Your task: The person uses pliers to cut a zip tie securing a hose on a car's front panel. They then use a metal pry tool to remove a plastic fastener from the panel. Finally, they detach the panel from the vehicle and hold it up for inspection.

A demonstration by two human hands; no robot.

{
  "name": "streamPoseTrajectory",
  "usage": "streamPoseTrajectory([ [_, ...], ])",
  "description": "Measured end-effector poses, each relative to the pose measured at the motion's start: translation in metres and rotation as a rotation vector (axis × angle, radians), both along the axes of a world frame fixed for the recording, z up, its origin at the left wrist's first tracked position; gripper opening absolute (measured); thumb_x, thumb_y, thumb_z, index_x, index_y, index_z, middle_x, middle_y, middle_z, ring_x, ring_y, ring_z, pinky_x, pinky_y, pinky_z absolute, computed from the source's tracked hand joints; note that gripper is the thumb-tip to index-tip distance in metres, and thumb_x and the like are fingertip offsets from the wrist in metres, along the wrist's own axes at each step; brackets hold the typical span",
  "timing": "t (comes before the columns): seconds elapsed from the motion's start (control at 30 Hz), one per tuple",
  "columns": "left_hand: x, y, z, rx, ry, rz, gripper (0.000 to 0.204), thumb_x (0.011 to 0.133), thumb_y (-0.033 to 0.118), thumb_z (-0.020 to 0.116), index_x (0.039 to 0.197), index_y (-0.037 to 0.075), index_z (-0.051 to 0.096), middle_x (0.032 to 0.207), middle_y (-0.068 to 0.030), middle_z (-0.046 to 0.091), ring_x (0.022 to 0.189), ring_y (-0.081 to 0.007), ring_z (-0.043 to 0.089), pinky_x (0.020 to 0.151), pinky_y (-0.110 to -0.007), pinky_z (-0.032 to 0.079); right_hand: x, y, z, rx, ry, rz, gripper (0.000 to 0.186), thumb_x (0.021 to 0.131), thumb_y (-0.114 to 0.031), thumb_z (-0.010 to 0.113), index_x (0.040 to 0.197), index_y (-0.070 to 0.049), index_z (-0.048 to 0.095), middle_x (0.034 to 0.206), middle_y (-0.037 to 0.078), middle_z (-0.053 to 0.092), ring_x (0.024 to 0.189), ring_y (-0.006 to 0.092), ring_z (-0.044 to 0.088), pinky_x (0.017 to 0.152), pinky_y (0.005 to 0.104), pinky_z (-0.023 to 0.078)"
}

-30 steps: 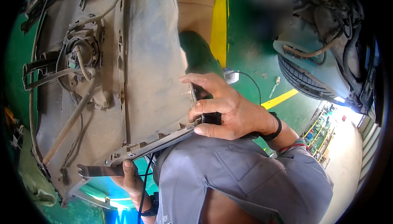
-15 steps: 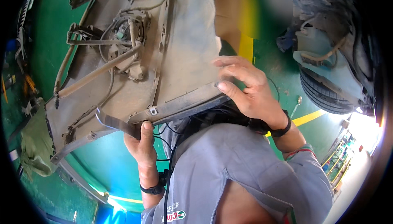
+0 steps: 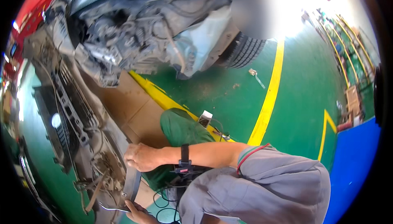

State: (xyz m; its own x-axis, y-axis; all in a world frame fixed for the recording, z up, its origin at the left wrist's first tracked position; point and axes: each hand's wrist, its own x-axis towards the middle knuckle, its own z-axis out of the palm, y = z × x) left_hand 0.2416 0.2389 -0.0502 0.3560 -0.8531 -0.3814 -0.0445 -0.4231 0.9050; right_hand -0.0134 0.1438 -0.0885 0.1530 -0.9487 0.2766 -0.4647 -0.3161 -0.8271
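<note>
A dirty car bumper cover (image 3: 116,136) lies along the left with its inner side up, carrying a fog lamp (image 3: 102,162) and wiring. My right hand (image 3: 143,157) is closed at the cover's near edge, its fingers curled and partly hidden. Lower down, beside the end of that edge, my left hand (image 3: 138,213) is at the picture's bottom, partly cut off. It grips a flat metal bar with a bent tip (image 3: 114,208), which reaches over the cover.
The car's stripped front end (image 3: 135,31) stands ahead, with a tyre (image 3: 245,51) at its right. Flattened cardboard (image 3: 127,105) lies on the green floor. Near my green-trousered knee (image 3: 184,125) is a small white box (image 3: 205,118). A black cable (image 3: 163,199) loops by my body.
My view has swung right and up, bringing the car's front into sight. My right hand, previously with spread fingers at the cover's edge, has closed there. My left hand still grips the bar.
</note>
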Motion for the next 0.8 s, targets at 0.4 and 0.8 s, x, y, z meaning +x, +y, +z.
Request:
streamPoseTrajectory([
  [0.4,-0.032,-0.005,0.008,-0.105,-0.147,-0.1,0.042,0.1,0.035,0.068,0.07,0.012,0.049,0.061,0.0027,0.041,0.048,-0.0098,0.034,0.043,-0.03,0.023,-0.01,0.012,-0.037,-0.061,-0.199,-0.074,0.018,0.097,-0.018,0.058,0.096,-0.001,0.064,0.098,0.016,0.065,0.103,0.0388,0.059,0.094,0.0487,0.047],
  [0.8,-0.059,0.004,0.028,-0.098,-0.057,-0.135,0.035,0.102,0.028,0.066,0.076,0.008,0.053,0.064,0.0019,0.04,0.051,-0.0096,0.033,0.046,-0.029,0.024,-0.017,0.021,-0.036,-0.097,-0.254,-0.093,0.016,0.092,-0.02,0.064,0.092,-0.005,0.066,0.095,0.016,0.067,0.1,0.0384,0.061,0.09,0.0487,0.049],
])
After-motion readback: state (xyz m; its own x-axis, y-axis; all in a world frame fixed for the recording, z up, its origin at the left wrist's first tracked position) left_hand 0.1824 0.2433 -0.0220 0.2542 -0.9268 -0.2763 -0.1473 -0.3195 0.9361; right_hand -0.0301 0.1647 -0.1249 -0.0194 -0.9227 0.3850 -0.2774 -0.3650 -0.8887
